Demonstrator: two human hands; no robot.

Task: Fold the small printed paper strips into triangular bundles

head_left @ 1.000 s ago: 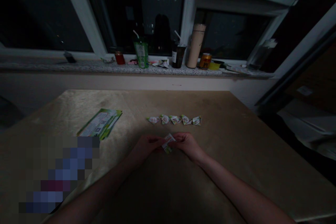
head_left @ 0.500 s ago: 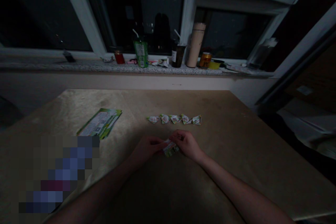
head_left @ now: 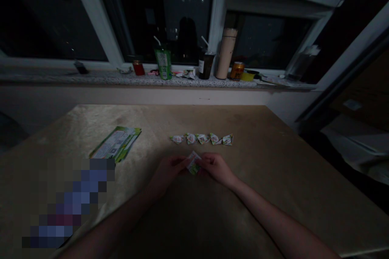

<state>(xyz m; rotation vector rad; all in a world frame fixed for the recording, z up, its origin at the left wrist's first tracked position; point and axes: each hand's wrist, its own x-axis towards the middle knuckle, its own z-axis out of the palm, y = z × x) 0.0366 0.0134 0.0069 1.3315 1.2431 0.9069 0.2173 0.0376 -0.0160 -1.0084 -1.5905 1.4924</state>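
My left hand (head_left: 168, 170) and my right hand (head_left: 216, 167) meet over the middle of the tan table (head_left: 273, 178). Both pinch a small folded piece of green-and-white printed paper (head_left: 192, 162) between their fingertips, held just above the tabletop. Just beyond the hands lies a row of several small folded paper pieces (head_left: 202, 139) of the same print, side by side. A flat stack of green-and-white printed sheets (head_left: 117, 143) rests on the table to the left of the row.
A stone windowsill (head_left: 91, 77) behind the table carries a green drink carton with a straw (head_left: 163, 62), a dark cup (head_left: 206, 64), a tall beige flask (head_left: 225, 53), a small can (head_left: 236, 70) and a red jar (head_left: 139, 67). The room is dim.
The folded paper has been turned between my fingers, from tilted low half a second ago to more upright now. Both hands stayed in the same spot.
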